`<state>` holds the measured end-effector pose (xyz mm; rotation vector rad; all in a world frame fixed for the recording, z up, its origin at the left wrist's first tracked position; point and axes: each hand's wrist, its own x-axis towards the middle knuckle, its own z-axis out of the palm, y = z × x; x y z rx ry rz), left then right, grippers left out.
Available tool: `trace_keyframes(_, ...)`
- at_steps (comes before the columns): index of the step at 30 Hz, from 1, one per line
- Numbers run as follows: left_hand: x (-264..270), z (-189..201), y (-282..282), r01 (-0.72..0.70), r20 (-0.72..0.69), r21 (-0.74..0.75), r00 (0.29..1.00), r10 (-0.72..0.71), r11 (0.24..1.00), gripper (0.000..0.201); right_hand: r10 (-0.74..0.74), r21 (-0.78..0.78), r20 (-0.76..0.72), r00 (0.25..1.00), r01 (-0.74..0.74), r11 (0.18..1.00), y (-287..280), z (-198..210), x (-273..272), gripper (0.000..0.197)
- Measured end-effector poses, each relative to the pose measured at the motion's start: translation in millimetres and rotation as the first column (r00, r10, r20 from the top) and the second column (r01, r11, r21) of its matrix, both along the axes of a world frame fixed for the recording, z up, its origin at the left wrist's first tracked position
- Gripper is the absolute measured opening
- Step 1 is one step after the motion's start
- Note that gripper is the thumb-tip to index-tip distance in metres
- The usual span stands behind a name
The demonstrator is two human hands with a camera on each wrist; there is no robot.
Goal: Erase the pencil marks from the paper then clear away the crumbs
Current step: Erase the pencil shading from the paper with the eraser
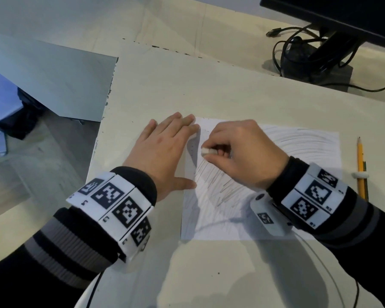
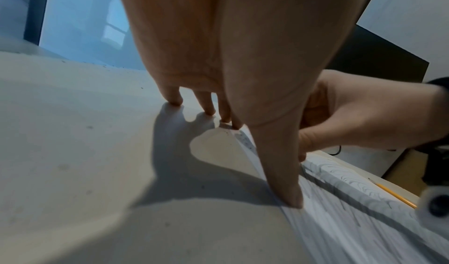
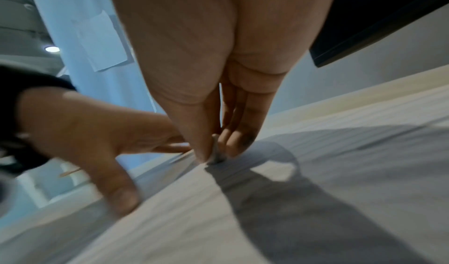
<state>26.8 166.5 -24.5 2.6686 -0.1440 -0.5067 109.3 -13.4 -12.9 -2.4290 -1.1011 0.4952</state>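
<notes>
Left hand flat, fingers straight, pinning paper at left edge against sliding; right hand pinches white eraser, rubbing pencil marks.

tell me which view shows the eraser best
The head view: the white eraser shows clearly from above, pinched in the right hand over the paper. The right wrist view shows only a blurred sliver of it at the thumb tip. In the left wrist view the left hand's thumb hides it.
</notes>
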Motion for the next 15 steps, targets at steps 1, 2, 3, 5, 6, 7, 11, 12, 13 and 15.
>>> trace_keyframes(1, 0, 0, 0, 0.002, -0.004, 0.001, 1.0, -0.002, 1.0, 0.11, 0.031, -0.006, -0.018, 0.999, -0.031, 1.0, 0, 0, -7, 0.005)
trace_keyframes(2, 0, 0, 0, 0.001, -0.006, -0.002, 1.0, -0.001, 1.0, 0.11, 0.072, -0.008, -0.048, 0.996, -0.073, 0.997, 1, 1, -14, 0.005)
trace_keyframes(3, 0, 0, 0, -0.001, -0.007, -0.005, 1.0, 0.001, 1.0, 0.11, 0.101, -0.01, -0.075, 0.992, -0.102, 0.995, 1, 2, -18, 0.005)
trace_keyframes(5, 0, 1, 0, -0.003, -0.008, -0.003, 1.0, 0.003, 1.0, 0.109, 0.077, -0.035, -0.052, 0.996, -0.079, 0.996, -1, 3, -13, 0.007)
trace_keyframes(6, 0, 1, -1, -0.004, -0.01, 0.001, 1.0, 0.004, 1.0, 0.107, 0.038, -0.044, -0.009, 0.999, -0.038, 0.998, -1, 3, -7, 0.008)
trace_keyframes(7, -1, 2, -1, -0.007, -0.013, 0.0, 1.0, 0.007, 1.0, 0.104, -0.004, -0.042, 0.027, 1.0, 0.006, 0.999, -2, 3, -3, 0.009)
trace_keyframes(11, -4, 0, 0, -0.013, -0.003, -0.03, 1.0, 0.013, 0.999, 0.094, 0.022, -0.006, -0.034, 0.999, -0.022, 1.0, -3, -1, -16, 0.01)
trace_keyframes(12, -5, -1, 0, -0.019, 0.0, -0.041, 1.0, 0.019, 0.999, 0.095, 0.027, 0.004, -0.055, 0.998, -0.027, 1.0, -4, -1, -17, 0.011)
trace_keyframes(13, -6, -2, 1, -0.026, 0.002, -0.05, 1.0, 0.026, 0.998, 0.098, 0.004, 0.015, -0.059, 0.998, -0.004, 1.0, -4, -1, -14, 0.011)
trace_keyframes(15, -7, -4, 2, -0.034, 0.001, -0.056, 0.999, 0.035, 0.998, 0.105, -0.069, 0.04, -0.018, 0.997, 0.07, 0.997, -5, -1, -7, 0.009)
